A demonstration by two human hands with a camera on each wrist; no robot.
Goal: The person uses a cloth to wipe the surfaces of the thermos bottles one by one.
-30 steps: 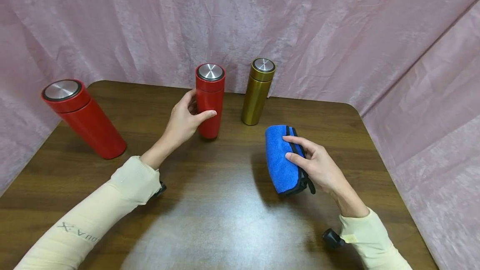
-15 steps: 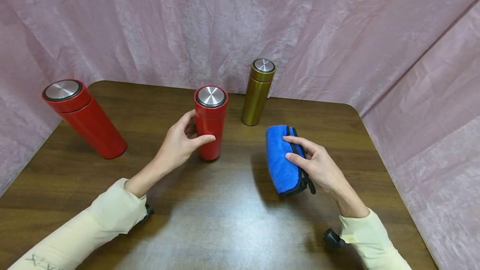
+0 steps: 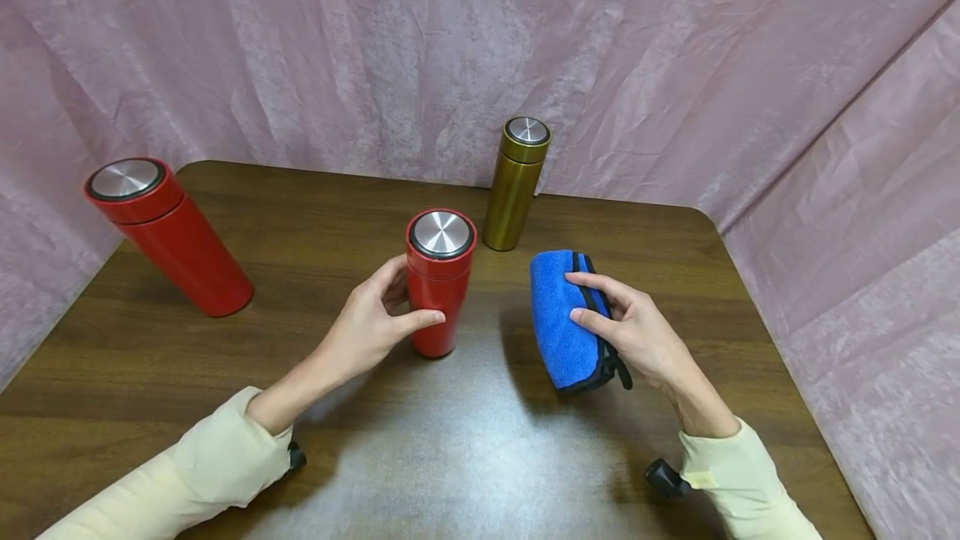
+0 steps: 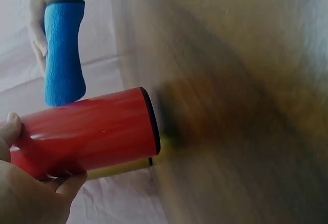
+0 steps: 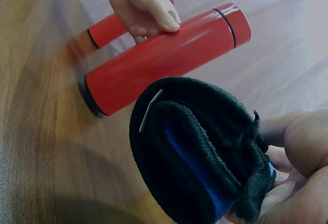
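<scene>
My left hand (image 3: 367,327) grips a red thermos flask (image 3: 441,290) with a brushed silver lid, thumb across its front and fingers behind, partly hidden. The flask is upright near the middle of the table; whether its base touches the wood I cannot tell. To its right my right hand (image 3: 637,327) holds a rolled blue towel (image 3: 558,319) with black edging, thumb and fingers on its right side. In the right wrist view the towel's black-trimmed end (image 5: 189,147) shows its folded layers. In the left wrist view the towel (image 4: 64,52) appears beyond the flask (image 4: 97,129).
A second red flask (image 3: 187,248) stands at the left of the brown wooden table (image 3: 315,215). A slimmer gold flask (image 3: 513,194) stands near the back edge, behind the held flask and the towel. Pink curtains (image 3: 450,40) hang behind and to the right.
My left hand has brought the red flask from near the back edge toward the front and slightly right, closer to the towel. The right hand and towel have stayed almost still.
</scene>
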